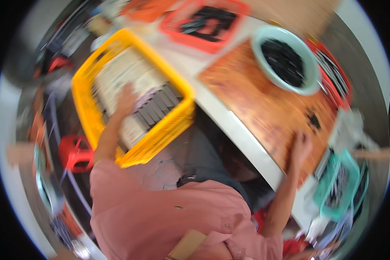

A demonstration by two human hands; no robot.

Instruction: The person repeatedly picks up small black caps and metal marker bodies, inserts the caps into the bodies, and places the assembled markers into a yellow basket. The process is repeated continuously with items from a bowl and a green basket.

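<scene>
My left hand (126,100) is inside a yellow plastic crate (162,145), its blurred fingers stretched over a pale cardboard sheet (110,80). Beside it in the crate lies a row of grey bar-shaped pieces (154,109). My right hand (300,149) rests at the near part of an orange-brown board (242,97) on the table, fingers curled in; what they hold, if anything, is hidden. Just beyond that hand, a few small black pieces (313,119) lie on the board. A pale blue-green bowl (259,42) full of black pieces stands at the board's far side.
A red basket (199,48) with dark parts sits at the table's back. Right of the bowl stands a red container (346,86) of thin rods. Green baskets (350,167) are at the right; a red plastic stool (76,152) stands left of the crate.
</scene>
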